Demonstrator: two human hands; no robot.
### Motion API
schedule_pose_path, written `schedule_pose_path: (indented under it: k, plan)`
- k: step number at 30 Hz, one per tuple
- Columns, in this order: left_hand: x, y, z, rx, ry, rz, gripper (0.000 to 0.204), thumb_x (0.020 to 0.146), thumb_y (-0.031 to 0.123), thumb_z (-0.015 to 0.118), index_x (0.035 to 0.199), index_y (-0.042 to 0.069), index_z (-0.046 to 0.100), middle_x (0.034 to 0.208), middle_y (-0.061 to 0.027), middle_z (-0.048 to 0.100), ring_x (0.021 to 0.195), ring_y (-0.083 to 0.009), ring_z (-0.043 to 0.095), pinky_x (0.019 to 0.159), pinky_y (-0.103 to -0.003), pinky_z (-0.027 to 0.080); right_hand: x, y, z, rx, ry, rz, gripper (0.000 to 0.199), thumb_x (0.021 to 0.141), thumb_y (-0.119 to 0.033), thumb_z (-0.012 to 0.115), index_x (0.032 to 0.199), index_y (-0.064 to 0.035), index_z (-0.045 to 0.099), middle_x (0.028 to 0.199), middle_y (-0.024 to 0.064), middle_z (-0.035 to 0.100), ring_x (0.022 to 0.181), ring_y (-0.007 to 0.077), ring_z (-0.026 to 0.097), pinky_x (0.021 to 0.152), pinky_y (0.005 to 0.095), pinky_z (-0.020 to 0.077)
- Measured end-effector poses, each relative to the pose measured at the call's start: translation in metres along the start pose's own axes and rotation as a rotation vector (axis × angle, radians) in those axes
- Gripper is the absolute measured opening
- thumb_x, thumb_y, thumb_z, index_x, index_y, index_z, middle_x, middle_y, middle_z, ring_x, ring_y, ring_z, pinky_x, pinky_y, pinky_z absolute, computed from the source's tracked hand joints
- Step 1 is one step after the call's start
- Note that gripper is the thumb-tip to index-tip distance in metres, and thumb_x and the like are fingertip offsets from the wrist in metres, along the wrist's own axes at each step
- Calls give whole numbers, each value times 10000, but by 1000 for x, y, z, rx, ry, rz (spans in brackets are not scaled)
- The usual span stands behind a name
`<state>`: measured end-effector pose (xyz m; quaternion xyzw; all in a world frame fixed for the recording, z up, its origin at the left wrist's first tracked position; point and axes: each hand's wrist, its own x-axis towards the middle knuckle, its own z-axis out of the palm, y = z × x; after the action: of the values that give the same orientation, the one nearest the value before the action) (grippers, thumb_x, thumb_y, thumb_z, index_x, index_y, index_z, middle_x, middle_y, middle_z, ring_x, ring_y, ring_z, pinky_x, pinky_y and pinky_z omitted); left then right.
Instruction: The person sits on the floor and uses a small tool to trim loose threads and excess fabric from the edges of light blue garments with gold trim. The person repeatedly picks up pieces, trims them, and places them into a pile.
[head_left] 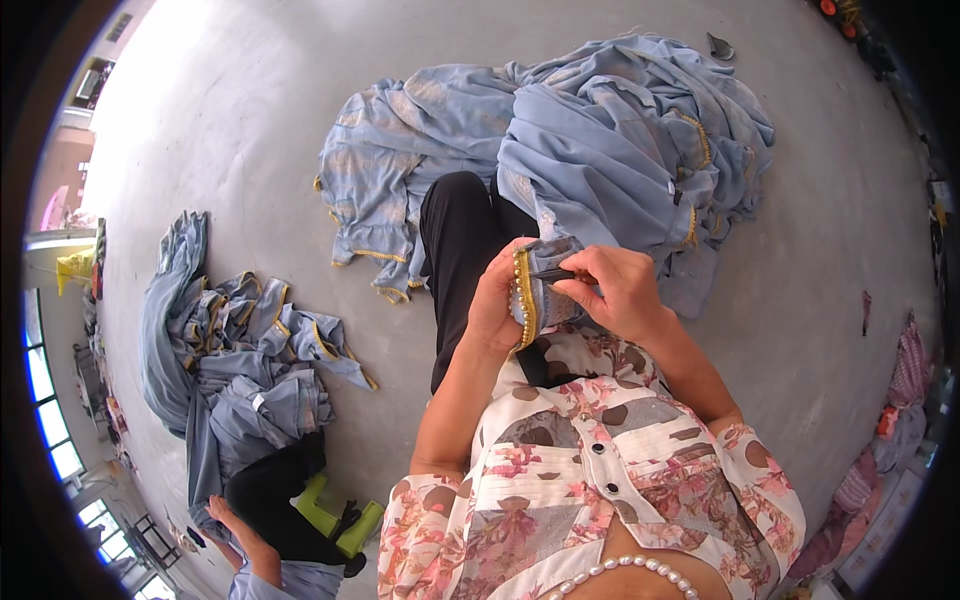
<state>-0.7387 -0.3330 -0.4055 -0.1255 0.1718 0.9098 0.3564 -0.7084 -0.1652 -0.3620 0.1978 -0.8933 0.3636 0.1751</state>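
My left hand (492, 305) grips a fold of light blue cloth with a gold beaded trim (524, 298), held up over my lap. My right hand (617, 290) pinches a small dark tool (553, 274) against that cloth edge; the tool's kind is too small to tell. The cloth runs on into a large heap of the same blue garment (610, 140) spread on the grey floor ahead of me, draped over my black-trousered leg (462, 240).
A second pile of blue gold-trimmed garments (240, 370) lies on the floor to my left. Another person's hand (228, 520) and a green stool (335, 515) show at lower left. Pink cloth (905, 370) lies at the right edge.
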Motion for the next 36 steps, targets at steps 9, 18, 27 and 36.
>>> schedule_pose_path:
  k: [9,18,27,36]
  plan:
    - [6,1,11,178,-50,107,268,818,16,541,1086,13,552,977,-104,639,856,-150,633,753,-261,520,-11,11,9,649,24,608,276,732,-97,759,942,-17,598,804,-11,611,654,19,507,543,165,411]
    - [-44,59,-68,541,402,666,189,847,36,535,1027,-9,569,927,-162,658,798,-178,645,677,-274,537,-78,280,-197,729,1019,911,205,865,-130,618,1026,-7,587,875,89,667,656,113,616,410,198,292]
    - [-41,62,-73,643,477,768,151,870,66,559,1011,14,577,916,-119,662,790,-141,627,664,-244,508,-22,178,-49,613,864,791,237,929,-251,516,898,-26,583,792,63,657,469,32,440,381,190,238]
    - [0,27,-107,899,519,435,170,851,59,596,1020,39,596,925,-39,663,803,-85,605,658,-207,474,90,126,111,678,94,713,318,949,-235,490,741,-14,587,700,48,636,477,42,454,451,198,348]
